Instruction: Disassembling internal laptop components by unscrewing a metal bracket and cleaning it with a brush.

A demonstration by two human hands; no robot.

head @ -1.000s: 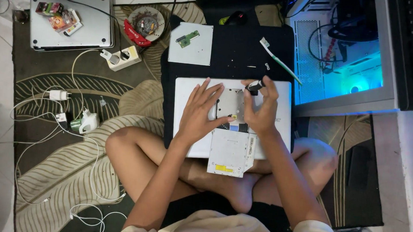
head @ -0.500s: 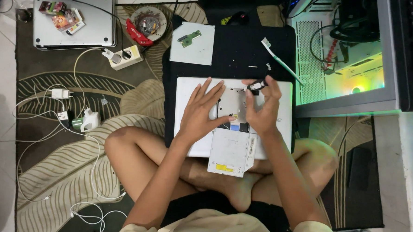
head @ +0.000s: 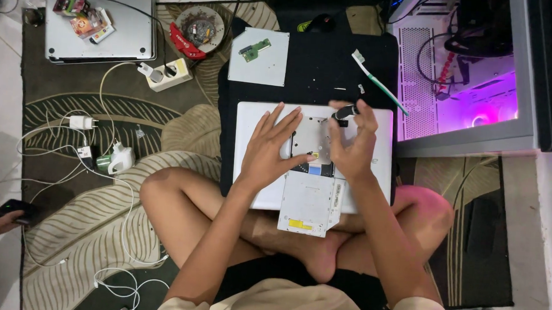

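**Working on an upturned white laptop**

Sitting cross-legged on a patterned rug (head: 99,228), the person has a white laptop (head: 374,178) lying bottom-up across the lap, partly on a black mat (head: 317,70). Left hand (head: 269,150) lies flat and spread wide on the laptop's underside, fingertips at the opened bay. Right hand (head: 353,143) hovers over the same bay, fingers narrowed around a small black tool (head: 345,111). A white drive (head: 310,205) sticks out of the laptop's near edge, over the legs. On the mat beyond lie a toothbrush (head: 378,82) and a pale plate with a green circuit board (head: 254,50). A lit computer case (head: 465,76) stands to the right.
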